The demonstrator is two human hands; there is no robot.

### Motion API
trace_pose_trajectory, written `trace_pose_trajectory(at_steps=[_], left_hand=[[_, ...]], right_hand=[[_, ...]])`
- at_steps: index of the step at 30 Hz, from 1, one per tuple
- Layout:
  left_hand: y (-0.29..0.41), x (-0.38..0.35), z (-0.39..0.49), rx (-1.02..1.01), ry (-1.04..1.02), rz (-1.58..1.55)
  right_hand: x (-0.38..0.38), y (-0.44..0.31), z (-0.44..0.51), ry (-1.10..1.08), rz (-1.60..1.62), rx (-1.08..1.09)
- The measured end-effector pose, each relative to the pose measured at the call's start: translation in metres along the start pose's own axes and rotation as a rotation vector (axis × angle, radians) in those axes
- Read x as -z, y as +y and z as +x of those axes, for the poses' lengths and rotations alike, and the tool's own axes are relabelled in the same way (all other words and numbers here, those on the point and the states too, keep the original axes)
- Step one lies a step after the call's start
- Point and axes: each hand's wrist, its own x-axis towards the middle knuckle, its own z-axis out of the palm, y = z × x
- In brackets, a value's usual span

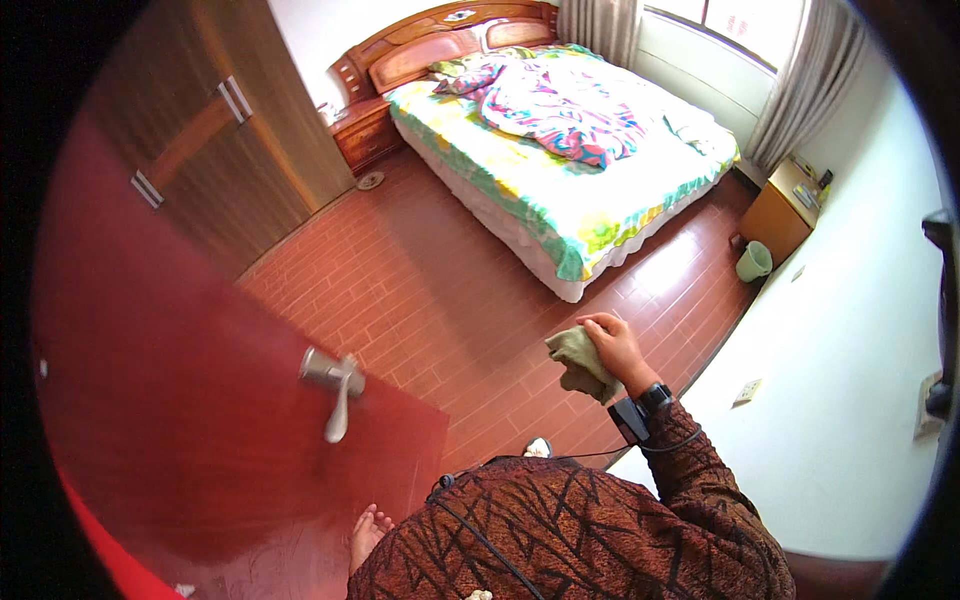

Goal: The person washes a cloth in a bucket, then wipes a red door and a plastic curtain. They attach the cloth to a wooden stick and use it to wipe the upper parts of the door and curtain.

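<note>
In my right hand (616,346) hangs a crumpled olive-green cloth (583,365), pinched between thumb and fingers above the floor. A black device is strapped at that wrist, and a cable runs from it. My left hand (369,534) is low beside my body, with its fingers apart and nothing seen in it; my sleeve and torso hide part of it. Close to that hand stands a reddish-brown door (225,420), swung into the room. Its metal lever handle (337,418) points downward.
Ahead is a bed (517,187) with a rumpled patterned quilt (559,112). A wooden wardrobe (225,165) and a nightstand (369,135) stand at the left. Along the right wall are a small cabinet (776,217) bearing small items and a pale green bin (754,262).
</note>
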Motion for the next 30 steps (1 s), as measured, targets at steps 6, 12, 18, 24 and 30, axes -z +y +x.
trace_pose_trajectory(at_steps=[6,12,18,24,30], left_hand=[[0.001,-0.186,0.024,-0.011,-0.257,0.046],[0.021,-0.327,0.052,0.014,-0.33,0.146],[0.028,-0.455,0.126,0.07,-0.384,0.231],[0.036,-0.604,0.202,0.15,-0.422,0.272],[0.055,-0.731,0.248,0.221,-0.422,0.31]], right_hand=[[0.173,0.084,0.003,0.225,0.04,-0.17],[0.255,0.141,-0.023,0.389,0.082,-0.352],[0.296,0.169,-0.021,0.535,0.132,-0.408],[0.339,0.176,0.028,0.645,0.136,-0.474],[0.397,0.154,0.083,0.706,-0.008,-0.58]])
